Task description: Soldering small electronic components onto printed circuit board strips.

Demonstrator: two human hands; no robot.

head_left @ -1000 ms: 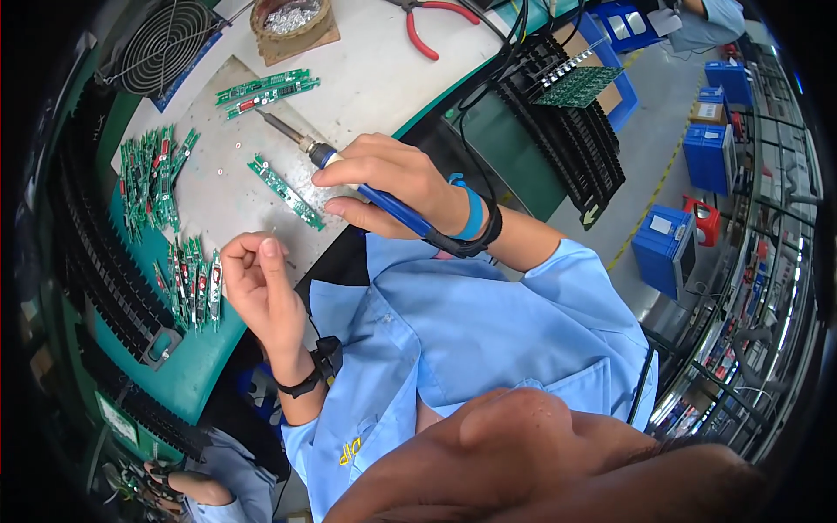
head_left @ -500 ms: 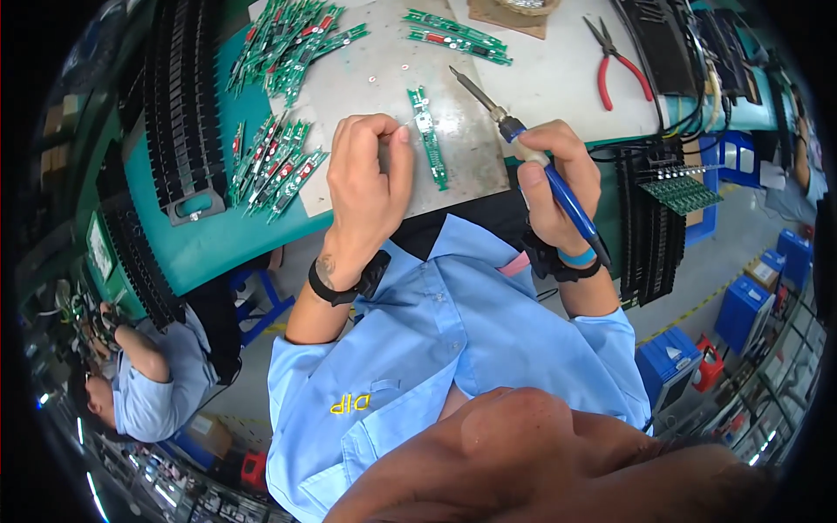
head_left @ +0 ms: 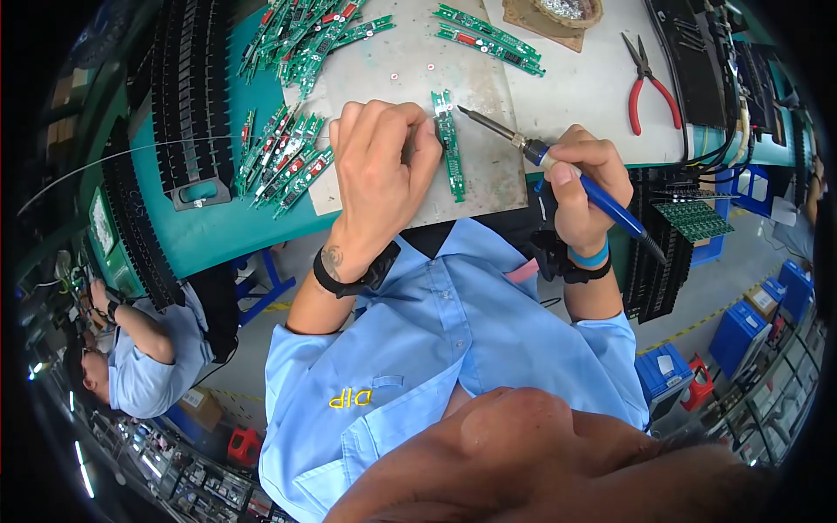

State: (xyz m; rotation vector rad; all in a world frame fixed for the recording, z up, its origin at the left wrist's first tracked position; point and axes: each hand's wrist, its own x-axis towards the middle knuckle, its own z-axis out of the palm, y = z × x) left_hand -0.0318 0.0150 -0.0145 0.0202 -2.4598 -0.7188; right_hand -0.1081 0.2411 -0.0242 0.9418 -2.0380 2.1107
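A narrow green circuit board (head_left: pixel 451 150) lies lengthwise on the worn pale mat (head_left: pixel 488 179) in front of me. Just left of it, my left hand (head_left: pixel 379 170) is closed, with thumb and fingers pinched near the board's upper part. A thin solder wire (head_left: pixel 131 150) arcs in from the left to this hand; its end in the fingers is hidden. My right hand (head_left: pixel 586 174) grips a blue soldering iron (head_left: pixel 610 207) like a pen. The iron's dark tip points left, close to the board's upper end, with a small gap showing.
Boards lie in a heap (head_left: pixel 301 39) and a smaller pile (head_left: pixel 283 161) at left, beside a black slotted rack (head_left: pixel 190 96). Two more boards (head_left: pixel 488 39) lie beyond. Red-handled pliers (head_left: pixel 641 87), a round dish (head_left: pixel 571 10) and cables are at right. Another person (head_left: pixel 157 357) sits at left.
The soldering iron has come down, bringing its tip to the board's upper end. My left hand has edged closer to the board. The view has shifted slightly.
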